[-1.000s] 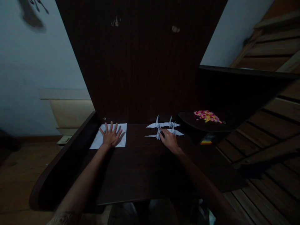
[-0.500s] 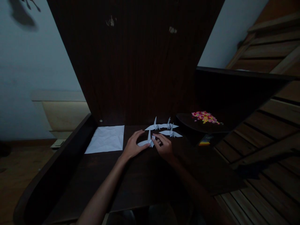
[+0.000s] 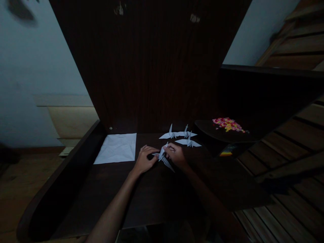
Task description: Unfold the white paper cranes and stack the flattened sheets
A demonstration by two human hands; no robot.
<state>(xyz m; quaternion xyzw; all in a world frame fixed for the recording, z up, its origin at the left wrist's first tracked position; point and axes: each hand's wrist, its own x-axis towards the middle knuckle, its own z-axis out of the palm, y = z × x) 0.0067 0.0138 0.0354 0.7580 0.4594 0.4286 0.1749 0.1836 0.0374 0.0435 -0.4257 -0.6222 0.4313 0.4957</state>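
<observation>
A white paper crane (image 3: 164,158) is held just above the dark wooden table (image 3: 141,199), tilted with one wing pointing down to the right. My left hand (image 3: 144,159) pinches its left side and my right hand (image 3: 176,156) pinches its right side; both are closed on it. Behind them two more folded paper cranes (image 3: 177,134) (image 3: 188,142) stand on the table. A flat white sheet of paper (image 3: 116,152) lies to the left of my left hand, untouched.
A dark upright board (image 3: 152,67) closes off the back of the table. A dark round tray (image 3: 222,133) with a heap of small pink and yellow bits (image 3: 227,124) sits at the right. A small rainbow-coloured object (image 3: 226,153) lies below it. Wooden slats run at the right.
My left hand left the white sheet and came right to join my right hand. One crane was lifted from the group and is now turned between both hands.
</observation>
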